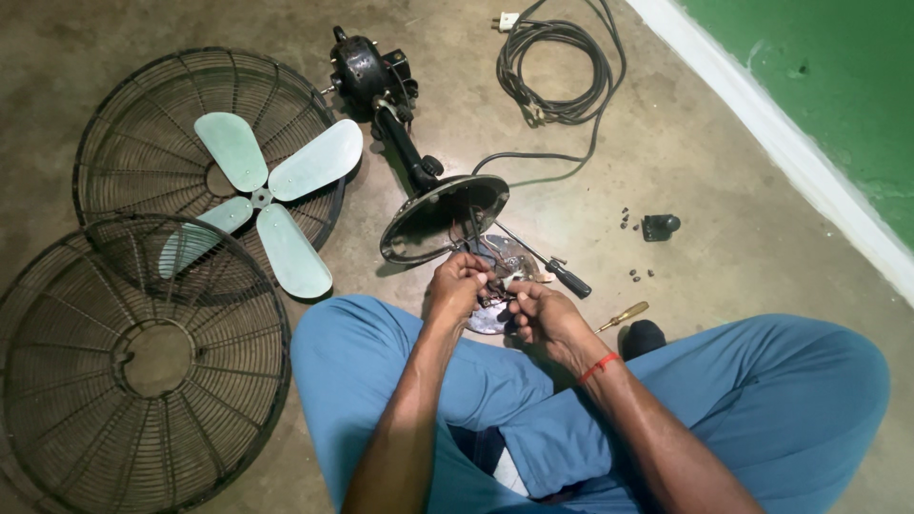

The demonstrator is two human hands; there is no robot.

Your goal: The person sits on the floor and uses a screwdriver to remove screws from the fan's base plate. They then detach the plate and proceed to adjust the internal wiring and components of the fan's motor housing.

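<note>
I sit cross-legged on a concrete floor in blue trousers. My left hand (457, 286) and my right hand (541, 312) meet just in front of my knees, both pinching small wires and a switch part (497, 290) over a shiny round metal plate (505, 259). The wires run up into the tipped black fan base (443, 217). Its stem leads to the black motor (364, 74), which lies on its side. My right wrist wears a red thread.
Two black wire guards (138, 366) (143, 124) lie at the left, with a pale green four-blade fan blade (267, 195) on the far one. A coiled black power cord (562, 67), a black-handled screwdriver (569, 278), a yellow-handled screwdriver (624, 315), loose screws (636, 274) and a black knob (659, 226) lie to the right near the green wall.
</note>
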